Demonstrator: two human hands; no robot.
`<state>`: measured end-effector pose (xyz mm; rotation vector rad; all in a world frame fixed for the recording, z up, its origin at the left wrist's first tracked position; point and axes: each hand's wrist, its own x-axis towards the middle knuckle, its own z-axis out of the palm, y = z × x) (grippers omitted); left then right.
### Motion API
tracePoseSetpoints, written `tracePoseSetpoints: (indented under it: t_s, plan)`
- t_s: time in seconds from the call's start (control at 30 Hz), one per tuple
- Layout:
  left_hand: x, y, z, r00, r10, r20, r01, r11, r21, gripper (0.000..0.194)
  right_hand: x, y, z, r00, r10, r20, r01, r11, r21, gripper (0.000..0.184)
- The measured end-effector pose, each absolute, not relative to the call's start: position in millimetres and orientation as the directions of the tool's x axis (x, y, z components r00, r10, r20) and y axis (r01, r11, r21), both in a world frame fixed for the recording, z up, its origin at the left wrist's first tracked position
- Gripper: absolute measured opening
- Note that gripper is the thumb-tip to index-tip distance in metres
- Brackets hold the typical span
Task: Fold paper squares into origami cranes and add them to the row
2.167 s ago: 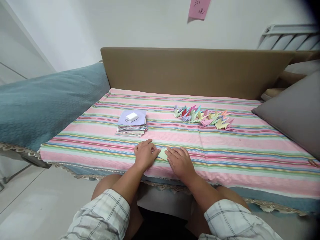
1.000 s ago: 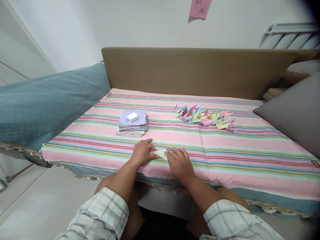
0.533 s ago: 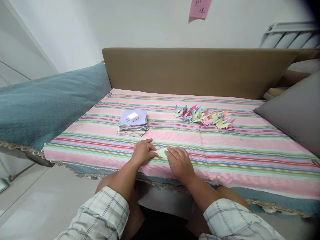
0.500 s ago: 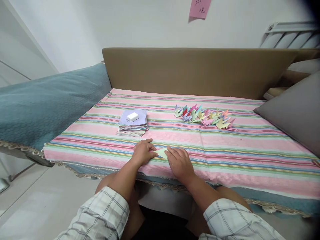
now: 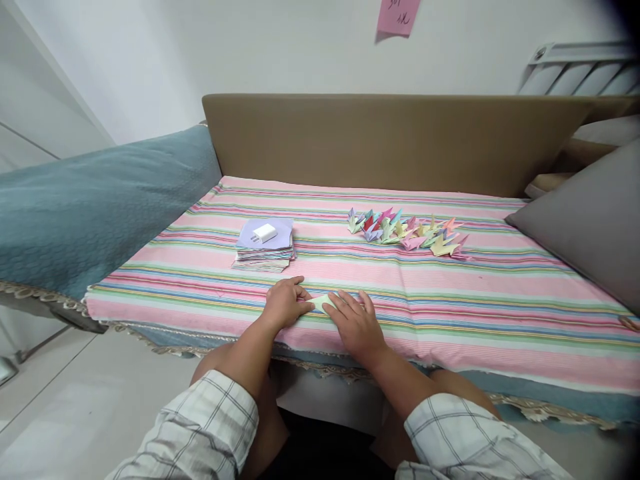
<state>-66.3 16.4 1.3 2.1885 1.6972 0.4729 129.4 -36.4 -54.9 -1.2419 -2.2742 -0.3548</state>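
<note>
A small folded piece of pale green paper (image 5: 319,303) lies on the striped cloth near the front edge, between my two hands. My left hand (image 5: 286,305) pinches its left end between thumb and fingers. Spread and nearly flat, the fingers of my right hand (image 5: 354,325) press on its right end and cover that part. Behind my left hand is a stack of paper sheets (image 5: 265,257) with a white charger plug (image 5: 264,233) on the purple top sheet. Several folded paper cranes (image 5: 387,230) in many colours sit in a cluster farther back to the right.
The pink striped cloth (image 5: 450,293) covers the sofa seat. A brown backrest (image 5: 390,143) runs along the back, a blue covered armrest (image 5: 115,193) stands at the left, and a grey pillow (image 5: 590,213) leans at the right. A pink note (image 5: 398,17) is on the wall.
My right hand has shifted slightly left over the paper, its fingers now spread wider and flatter. Less of the green paper shows. My left hand stays in place on its end.
</note>
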Motion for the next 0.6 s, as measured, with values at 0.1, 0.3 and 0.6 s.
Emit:
tracePoseSetpoints:
  t_s: [0.1, 0.3, 0.6]
  plan:
    - [-65.7, 16.0, 2.6, 0.236, 0.970, 0.057, 0.862, -0.237, 0.448, 0.016, 128.5, -36.0, -54.1, -0.445, 0.714, 0.540, 0.842, 0.539, -0.018, 0.031]
    - [-64.0, 14.3, 5.9, 0.230, 0.972, 0.043, 0.863, -0.224, 0.453, 0.017, 125.6, -36.4, -53.9, -0.423, 0.736, 0.528, 0.858, 0.514, -0.029, 0.030]
    - [-58.0, 12.7, 7.6, 0.197, 0.977, 0.081, 0.872, -0.212, 0.441, 0.019, 124.3, -37.4, -51.3, -0.411, 0.747, 0.523, 0.862, 0.505, -0.044, 0.029]
